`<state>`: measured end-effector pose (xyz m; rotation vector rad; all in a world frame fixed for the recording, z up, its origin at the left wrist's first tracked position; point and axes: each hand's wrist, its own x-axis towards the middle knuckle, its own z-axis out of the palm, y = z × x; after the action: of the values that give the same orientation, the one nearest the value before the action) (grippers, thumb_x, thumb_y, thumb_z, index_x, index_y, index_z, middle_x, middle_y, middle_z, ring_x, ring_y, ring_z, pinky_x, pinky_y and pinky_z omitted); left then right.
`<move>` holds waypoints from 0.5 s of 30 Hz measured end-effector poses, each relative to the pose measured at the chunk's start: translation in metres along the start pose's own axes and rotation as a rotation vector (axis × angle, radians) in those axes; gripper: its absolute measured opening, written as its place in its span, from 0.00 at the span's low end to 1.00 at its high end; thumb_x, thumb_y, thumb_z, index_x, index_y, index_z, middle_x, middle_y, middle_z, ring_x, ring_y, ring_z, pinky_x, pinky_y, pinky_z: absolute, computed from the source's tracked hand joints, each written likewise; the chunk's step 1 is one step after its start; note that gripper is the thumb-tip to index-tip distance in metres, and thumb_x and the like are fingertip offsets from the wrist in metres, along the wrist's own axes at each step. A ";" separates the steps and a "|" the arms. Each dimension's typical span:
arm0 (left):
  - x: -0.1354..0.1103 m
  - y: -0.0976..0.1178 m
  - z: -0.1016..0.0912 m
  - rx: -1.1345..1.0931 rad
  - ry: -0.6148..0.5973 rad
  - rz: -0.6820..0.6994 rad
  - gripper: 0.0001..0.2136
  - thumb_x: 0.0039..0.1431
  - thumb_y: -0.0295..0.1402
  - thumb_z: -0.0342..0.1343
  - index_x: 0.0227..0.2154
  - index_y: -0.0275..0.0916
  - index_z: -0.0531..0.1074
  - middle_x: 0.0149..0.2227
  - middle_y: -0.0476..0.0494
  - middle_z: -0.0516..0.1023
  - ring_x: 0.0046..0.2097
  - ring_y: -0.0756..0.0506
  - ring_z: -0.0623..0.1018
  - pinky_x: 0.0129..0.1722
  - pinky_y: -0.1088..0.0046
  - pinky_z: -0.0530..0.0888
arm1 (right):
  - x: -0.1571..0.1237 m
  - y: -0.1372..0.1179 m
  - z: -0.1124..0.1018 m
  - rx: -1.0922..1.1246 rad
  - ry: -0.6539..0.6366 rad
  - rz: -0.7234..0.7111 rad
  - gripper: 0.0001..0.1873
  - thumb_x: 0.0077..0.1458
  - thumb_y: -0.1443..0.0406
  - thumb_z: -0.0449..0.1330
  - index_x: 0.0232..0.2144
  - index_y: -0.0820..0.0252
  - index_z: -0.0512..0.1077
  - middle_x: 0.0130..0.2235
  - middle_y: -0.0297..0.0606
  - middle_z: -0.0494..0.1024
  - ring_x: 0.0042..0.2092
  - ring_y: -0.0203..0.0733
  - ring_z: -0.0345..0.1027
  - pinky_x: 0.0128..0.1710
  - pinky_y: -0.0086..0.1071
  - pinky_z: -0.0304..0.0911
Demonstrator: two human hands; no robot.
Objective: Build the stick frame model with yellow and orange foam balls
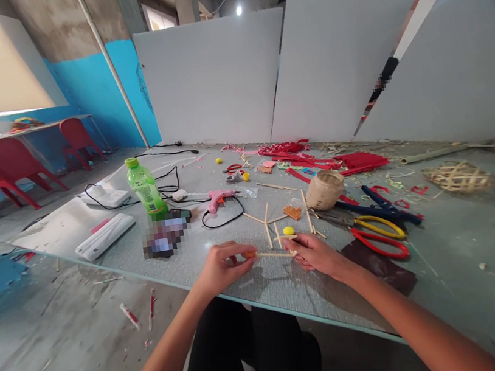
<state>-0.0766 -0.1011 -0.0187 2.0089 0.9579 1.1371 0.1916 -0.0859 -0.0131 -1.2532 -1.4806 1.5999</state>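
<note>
My left hand [231,266] pinches a small orange piece [251,254] between thumb and fingertips, at the left end of a thin wooden stick [273,255]. That stick runs across to my right hand [315,253], whose fingers are closed on a small frame of joined sticks [278,234]. Just above the right fingertips shows a yellow ball [287,231]; whether it is fixed to the frame I cannot tell. Behind the hands, more joined sticks [265,221] lie on the table, beside an orange crinkled piece [292,212].
Scissors with red and yellow handles [380,240] and blue-handled pliers [391,205] lie right, near a woven round pot [324,189]. A pink glue gun [222,198], a phone [168,235] and a green bottle [147,190] stand left. Red strips [359,162] lie behind. The table's glass edge [293,313] is close.
</note>
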 end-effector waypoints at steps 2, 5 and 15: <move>0.000 -0.001 0.001 -0.007 0.009 -0.010 0.10 0.63 0.35 0.63 0.44 0.38 0.83 0.37 0.41 0.84 0.34 0.49 0.79 0.31 0.77 0.75 | 0.001 0.001 0.000 0.000 0.004 0.004 0.30 0.48 0.37 0.67 0.30 0.55 0.64 0.22 0.21 0.53 0.22 0.29 0.43 0.20 0.27 0.41; -0.001 -0.002 0.002 -0.021 0.027 -0.024 0.20 0.59 0.37 0.67 0.53 0.39 0.80 0.41 0.41 0.85 0.36 0.48 0.81 0.32 0.78 0.76 | 0.002 0.003 -0.002 0.013 0.010 0.013 0.31 0.48 0.36 0.67 0.30 0.55 0.65 0.22 0.21 0.54 0.22 0.29 0.43 0.19 0.27 0.42; 0.000 0.000 0.001 -0.017 0.003 -0.104 0.16 0.66 0.41 0.60 0.52 0.39 0.81 0.40 0.42 0.86 0.32 0.49 0.81 0.30 0.76 0.75 | 0.005 0.005 -0.002 0.031 0.050 -0.024 0.33 0.46 0.35 0.68 0.30 0.55 0.64 0.23 0.21 0.53 0.22 0.28 0.43 0.20 0.27 0.40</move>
<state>-0.0758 -0.1014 -0.0199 1.9206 1.0383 1.0890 0.1930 -0.0818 -0.0185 -1.2445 -1.4291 1.5591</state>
